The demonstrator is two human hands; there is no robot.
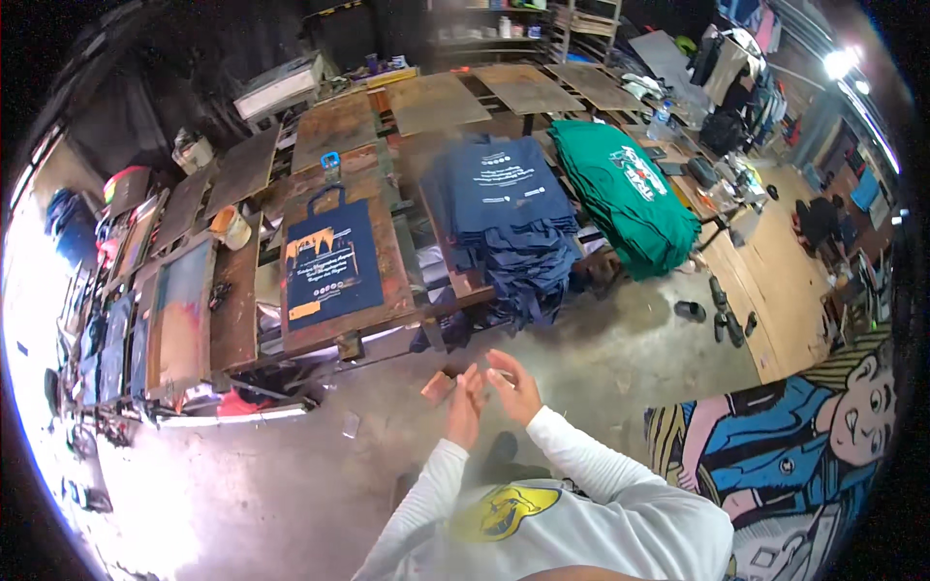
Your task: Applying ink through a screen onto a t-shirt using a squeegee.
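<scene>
Both of my hands are raised close together in front of my body, above the concrete floor. My left hand [466, 408] has its fingers stretched upward, with nothing visible between them. Just to its right, my right hand [517, 389] is open, thumb and fingers apart, fingertips pointing toward the left hand. A small reddish-brown block [438, 387] shows right beside my left hand; whether it touches the hand or lies on the floor, I cannot tell. Beyond, a navy tote bag [334, 259] with white and orange print lies flat on a wooden board [387, 281].
A stack of navy printed bags [509, 189] and a pile of green printed shirts [625, 194] sit on the table. A stained tub [231, 228] and a framed screen [182, 315] stand left. Shoes [727, 315] lie on the right floor near a painted panel [775, 455].
</scene>
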